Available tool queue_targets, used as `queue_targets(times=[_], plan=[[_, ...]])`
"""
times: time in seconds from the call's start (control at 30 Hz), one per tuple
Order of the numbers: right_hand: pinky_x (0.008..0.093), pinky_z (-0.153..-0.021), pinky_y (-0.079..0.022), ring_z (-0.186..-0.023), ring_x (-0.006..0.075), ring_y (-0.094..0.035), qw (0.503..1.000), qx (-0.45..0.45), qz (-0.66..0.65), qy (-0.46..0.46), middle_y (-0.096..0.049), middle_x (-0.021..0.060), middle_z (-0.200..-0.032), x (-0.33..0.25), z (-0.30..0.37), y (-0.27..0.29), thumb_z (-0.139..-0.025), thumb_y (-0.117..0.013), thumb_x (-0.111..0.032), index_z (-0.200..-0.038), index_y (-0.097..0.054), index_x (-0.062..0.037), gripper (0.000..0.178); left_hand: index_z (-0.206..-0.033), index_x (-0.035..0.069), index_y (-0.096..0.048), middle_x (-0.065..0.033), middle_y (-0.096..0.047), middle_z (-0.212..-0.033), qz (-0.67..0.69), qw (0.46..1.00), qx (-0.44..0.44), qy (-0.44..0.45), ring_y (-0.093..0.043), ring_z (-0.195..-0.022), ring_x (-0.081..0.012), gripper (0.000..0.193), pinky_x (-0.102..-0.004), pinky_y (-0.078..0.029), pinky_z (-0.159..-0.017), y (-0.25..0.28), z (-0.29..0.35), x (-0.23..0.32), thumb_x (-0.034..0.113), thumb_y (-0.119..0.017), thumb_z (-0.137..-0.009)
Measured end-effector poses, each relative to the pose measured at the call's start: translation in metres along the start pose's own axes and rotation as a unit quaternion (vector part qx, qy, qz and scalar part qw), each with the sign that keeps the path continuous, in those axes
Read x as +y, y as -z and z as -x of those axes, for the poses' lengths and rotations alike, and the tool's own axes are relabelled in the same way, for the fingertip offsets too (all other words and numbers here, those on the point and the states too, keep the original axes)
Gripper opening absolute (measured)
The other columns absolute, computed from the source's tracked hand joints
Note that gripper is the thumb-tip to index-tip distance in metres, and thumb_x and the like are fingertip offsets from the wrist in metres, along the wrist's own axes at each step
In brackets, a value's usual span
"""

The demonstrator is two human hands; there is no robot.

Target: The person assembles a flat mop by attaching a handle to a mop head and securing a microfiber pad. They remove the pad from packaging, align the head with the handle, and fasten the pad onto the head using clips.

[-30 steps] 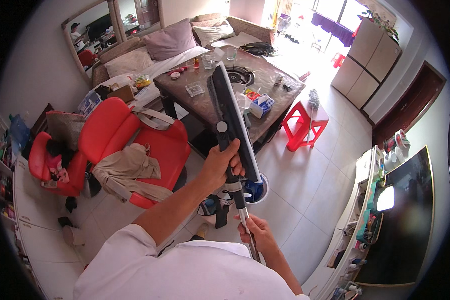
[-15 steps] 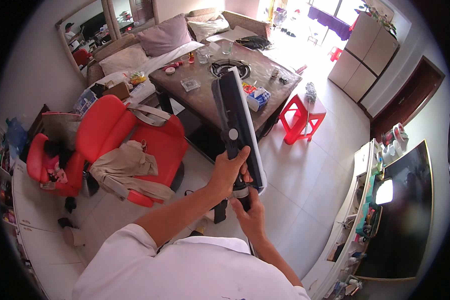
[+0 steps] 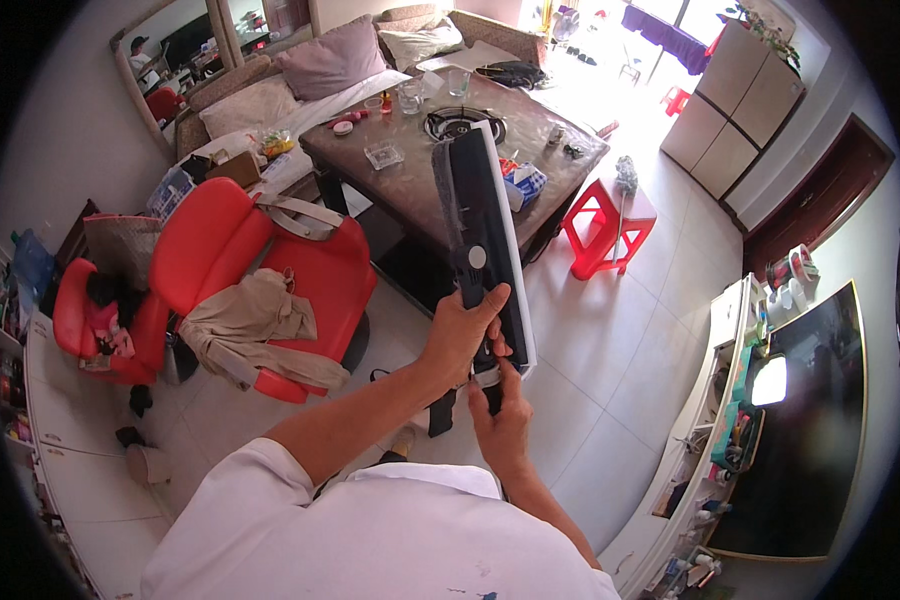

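Note:
I hold a long black cleaning tool, which looks like a window squeegee, tilted up in front of me. It has a fuzzy strip along its left side, a white strip along its right and a pale round button on its neck. My left hand is closed round the neck just below that button. Lower down, my right hand grips the short black handle end beside a light-coloured ring. The tool's far end hides part of the table.
A red swivel chair with beige trousers on it stands at left. The table carries a gas burner, a glass ashtray and a blue-white packet. A red stool is right of it; a television stands far right.
The tool has shifted slightly right and down, and its head has turned a little more face-on. Both hands keep their hold, the right one now more upright along the handle.

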State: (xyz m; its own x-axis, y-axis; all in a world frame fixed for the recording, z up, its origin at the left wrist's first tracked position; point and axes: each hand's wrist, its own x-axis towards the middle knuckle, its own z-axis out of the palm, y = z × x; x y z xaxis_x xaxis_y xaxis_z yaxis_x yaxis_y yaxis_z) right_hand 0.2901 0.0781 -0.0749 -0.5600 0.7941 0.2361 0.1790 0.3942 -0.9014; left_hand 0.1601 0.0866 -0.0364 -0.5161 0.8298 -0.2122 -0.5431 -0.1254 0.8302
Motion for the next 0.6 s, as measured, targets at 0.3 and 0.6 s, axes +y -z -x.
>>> queue_targets(times=[0.3, 0.6], plan=[[0.0210, -0.044, -0.040, -0.052, 0.0091, -0.051, 0.967, -0.110, -0.203, -0.111, -0.057, 0.0067, -0.067, 0.011, -0.002, 0.009, -0.092, -0.046, -0.019, -0.113, -0.045, 0.0031, 0.031, -0.074, 0.006, -0.047, -0.0017, -0.045, -0.050, 0.007, 1.000, 0.009, 0.000, -0.049, -0.040, -0.0129, 0.034, -0.0301, -0.049, -0.044, 0.001, 0.006, -0.003, 0.033, -0.066, -0.079], [0.0211, -0.041, -0.036, -0.045, 0.0104, -0.047, 0.895, -0.206, -0.362, -0.161, -0.057, 0.0099, -0.064, 0.011, -0.013, 0.019, -0.094, -0.039, -0.037, -0.103, -0.049, 0.0005, 0.040, -0.071, 0.006, -0.048, -0.0015, -0.045, -0.050, 0.045, 0.998, 0.043, 0.000, -0.047, -0.039, -0.0119, 0.035, -0.0295, -0.049, -0.045, -0.001, 0.006, -0.005, 0.035, -0.068, -0.077]])
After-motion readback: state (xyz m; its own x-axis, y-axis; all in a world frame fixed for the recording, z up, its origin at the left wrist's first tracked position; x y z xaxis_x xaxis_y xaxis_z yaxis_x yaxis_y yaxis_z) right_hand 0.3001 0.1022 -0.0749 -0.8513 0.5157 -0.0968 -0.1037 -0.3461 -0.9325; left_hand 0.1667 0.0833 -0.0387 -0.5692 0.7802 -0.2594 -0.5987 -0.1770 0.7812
